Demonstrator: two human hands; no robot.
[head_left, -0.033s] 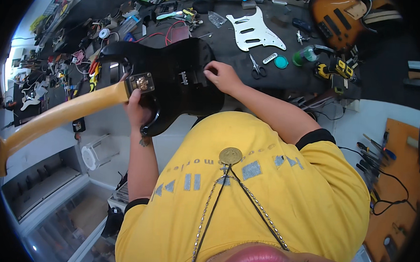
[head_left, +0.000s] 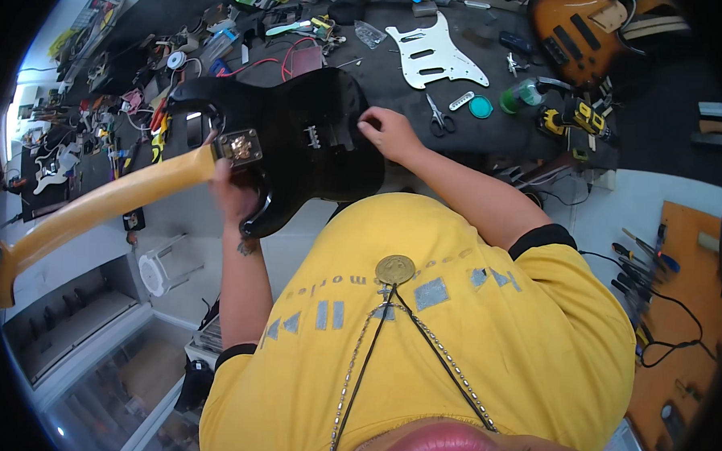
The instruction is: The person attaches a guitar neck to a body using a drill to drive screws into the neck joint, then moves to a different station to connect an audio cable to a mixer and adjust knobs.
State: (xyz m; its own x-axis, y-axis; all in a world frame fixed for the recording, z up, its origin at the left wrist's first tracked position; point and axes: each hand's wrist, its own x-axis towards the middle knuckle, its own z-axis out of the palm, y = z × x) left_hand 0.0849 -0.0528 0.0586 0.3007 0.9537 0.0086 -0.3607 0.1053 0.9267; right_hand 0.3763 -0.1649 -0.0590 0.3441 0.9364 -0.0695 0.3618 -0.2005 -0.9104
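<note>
A black electric guitar (head_left: 289,117) lies back side up across the bench's near edge, its pale wooden neck (head_left: 121,187) reaching out to the left. A metal neck plate (head_left: 241,148) covers the joint, and springs show in a cavity in the back. My left hand (head_left: 237,200) is at the neck joint, beside the body's near horn; motion smears its fingers. At the body's right end, my right hand (head_left: 393,137) has its fingers curled over the rim, thumb near the index finger; the other fingertips are hidden.
Beyond the guitar are a white pickguard (head_left: 437,51), scissors (head_left: 441,118), a teal lid (head_left: 480,107), a green bottle (head_left: 521,95) and a yellow-black cordless drill (head_left: 573,118). A sunburst guitar body (head_left: 575,33) sits at far right. Tools and cables crowd the left.
My left thumb has slipped off the neck plate's edge, and that hand is now blurred. The right hand stays at the body's end, shifted slightly in view.
</note>
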